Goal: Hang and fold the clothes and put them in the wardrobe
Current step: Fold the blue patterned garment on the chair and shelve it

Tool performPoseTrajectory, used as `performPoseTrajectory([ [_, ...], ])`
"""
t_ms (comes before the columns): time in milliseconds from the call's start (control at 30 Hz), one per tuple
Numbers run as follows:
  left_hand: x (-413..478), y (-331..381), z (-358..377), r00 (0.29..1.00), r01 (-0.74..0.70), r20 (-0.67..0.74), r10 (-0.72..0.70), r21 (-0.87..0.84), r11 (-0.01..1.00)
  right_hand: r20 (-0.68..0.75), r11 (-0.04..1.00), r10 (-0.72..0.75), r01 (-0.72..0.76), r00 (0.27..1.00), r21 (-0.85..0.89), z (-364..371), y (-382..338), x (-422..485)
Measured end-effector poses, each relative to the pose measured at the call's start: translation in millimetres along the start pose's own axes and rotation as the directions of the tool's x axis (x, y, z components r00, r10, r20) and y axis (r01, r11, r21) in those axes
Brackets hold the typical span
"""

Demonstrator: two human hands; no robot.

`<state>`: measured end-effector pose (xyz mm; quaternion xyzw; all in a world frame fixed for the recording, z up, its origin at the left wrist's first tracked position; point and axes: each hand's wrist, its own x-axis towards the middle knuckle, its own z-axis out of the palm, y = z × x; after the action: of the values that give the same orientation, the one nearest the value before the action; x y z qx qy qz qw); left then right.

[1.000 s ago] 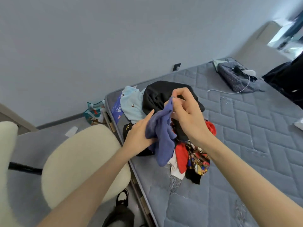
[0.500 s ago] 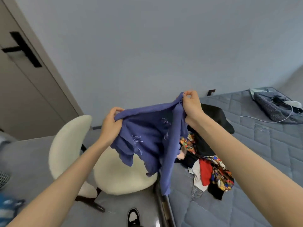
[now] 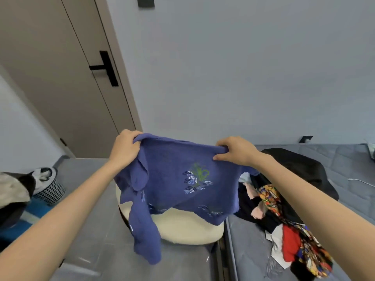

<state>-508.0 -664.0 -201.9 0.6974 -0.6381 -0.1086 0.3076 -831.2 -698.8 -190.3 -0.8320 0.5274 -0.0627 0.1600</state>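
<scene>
While you hold the blue knitted top (image 3: 174, 179) spread out in the air in front of you, your left hand (image 3: 124, 148) is closed around its upper left corner and your right hand (image 3: 235, 152) is clenched on its upper right edge, thumb under the fabric and fingers curled over the top. The top hangs stretched between your two hands, with an embroidered sprig of green and pale blue leaves facing you near its middle and smaller leaf motifs along the lower hem. One sleeve dangles down on the left side, below the rest of the garment. Behind and beneath the top stands a cream padded chair (image 3: 182, 226), partly hidden by the cloth. To your right lies a grey quilted mattress (image 3: 345, 159) carrying a pile of clothes (image 3: 284, 220): a black garment at the back, a bright patterned piece, something red and some white fabric near the edge. On the floor to your left sits a mesh laundry basket (image 3: 48, 187) with cloth spilling over its rim. A brown door (image 3: 60, 78) with a black handle stands in the wall ahead on the left.
</scene>
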Motion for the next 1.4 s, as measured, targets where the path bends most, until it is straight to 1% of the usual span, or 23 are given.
performPoseTrajectory([
  [67, 0, -11, -5, 1.0, -0.004, 0.008, 0.003, 0.027, 1.0, -0.049, 0.997, 0.068, -0.069, 0.996, -0.015, 3, -2, 8],
  [133, 2, -23, -5, 0.998, 0.054, 0.019, -0.055, 0.011, 0.998, -0.036, 0.987, 0.153, -0.155, 0.988, -0.052, 7, -1, 11],
  [200, 9, -33, -3, 0.987, 0.159, 0.019, -0.158, -0.094, 0.983, -0.018, 0.973, 0.207, -0.208, 0.978, -0.102, 11, 3, 12],
  [267, 16, -39, -1, 0.974, 0.226, 0.018, -0.227, -0.209, 0.951, -0.094, 0.965, 0.244, -0.251, 0.965, -0.077, 15, 7, 11],
  [333, 22, -41, -1, 0.978, 0.206, 0.04, -0.202, -0.244, 0.947, -0.232, 0.96, 0.28, -0.266, 0.932, 0.087, 17, 11, 10],
  [400, 25, -36, 0, 0.989, 0.142, 0.075, -0.126, -0.278, 0.95, -0.334, 0.942, 0.304, -0.229, 0.892, 0.245, 17, 13, 6],
  [500, 26, -28, 7, 0.987, 0.048, 0.161, -0.007, -0.253, 0.966, -0.34, 0.927, 0.318, -0.215, 0.885, 0.308, 16, 18, -6],
  [567, 25, -25, 14, 0.945, 0.025, 0.325, 0.044, -0.206, 0.978, -0.267, 0.923, 0.337, -0.26, 0.903, 0.284, 18, 21, -16],
  [600, 23, -25, 18, 0.9, 0.016, 0.432, 0.06, -0.171, 0.985, -0.195, 0.918, 0.35, -0.295, 0.916, 0.264, 20, 21, -21],
  [633, 19, -26, 21, 0.836, 0.01, 0.545, 0.068, -0.139, 0.99, -0.1, 0.914, 0.361, -0.331, 0.927, 0.234, 22, 21, -26],
  [700, 12, -24, 28, 0.654, 0.071, 0.755, 0.036, -0.109, 0.991, 0.115, 0.902, 0.374, -0.39, 0.92, 0.188, 26, 19, -35],
  [767, 9, -21, 32, 0.449, 0.178, 0.894, -0.008, -0.081, 0.981, 0.278, 0.876, 0.373, -0.435, 0.885, 0.208, 29, 16, -41],
  [800, 10, -19, 34, 0.367, 0.212, 0.93, -0.02, -0.063, 0.975, 0.329, 0.863, 0.373, -0.454, 0.868, 0.221, 28, 14, -44],
  [867, 16, -17, 36, 0.24, 0.259, 0.97, -0.027, -0.037, 0.965, 0.413, 0.844, 0.379, -0.492, 0.828, 0.212, 25, 11, -45],
  [933, 27, -15, 36, 0.157, 0.313, 0.988, -0.011, -0.039, 0.949, 0.468, 0.828, 0.398, -0.529, 0.789, 0.187, 20, 12, -39],
  [967, 33, -15, 37, 0.147, 0.334, 0.989, -0.003, -0.047, 0.941, 0.474, 0.824, 0.409, -0.539, 0.779, 0.174, 17, 15, -34],
  [1000, 40, -15, 39, 0.167, 0.346, 0.986, -0.002, -0.056, 0.937, 0.465, 0.823, 0.422, -0.544, 0.778, 0.164, 16, 18, -28],
  [1033, 46, -16, 43, 0.218, 0.347, 0.976, -0.012, -0.066, 0.936, 0.442, 0.826, 0.435, -0.543, 0.784, 0.152, 16, 23, -21],
  [1100, 59, -20, 56, 0.387, 0.29, 0.921, -0.051, -0.069, 0.955, 0.371, 0.836, 0.464, -0.536, 0.804, 0.117, 20, 36, -6],
  [1167, 70, -28, 76, 0.558, 0.171, 0.828, -0.061, -0.043, 0.984, 0.322, 0.846, 0.486, -0.53, 0.813, 0.062, 31, 52, 10],
  [1233, 81, -39, 96, 0.67, 0.06, 0.741, -0.046, 0.008, 0.998, 0.3, 0.856, 0.487, -0.516, 0.82, 0.021, 47, 70, 27],
  [1300, 91, -53, 120, 0.724, -0.02, 0.689, -0.035, 0.071, 0.997, 0.316, 0.861, 0.479, -0.508, 0.819, 0.012, 66, 91, 47],
  [1400, 109, -79, 160, 0.746, -0.069, 0.665, -0.041, 0.138, 0.988, 0.376, 0.876, 0.461, -0.481, 0.804, -0.044, 99, 126, 80],
])
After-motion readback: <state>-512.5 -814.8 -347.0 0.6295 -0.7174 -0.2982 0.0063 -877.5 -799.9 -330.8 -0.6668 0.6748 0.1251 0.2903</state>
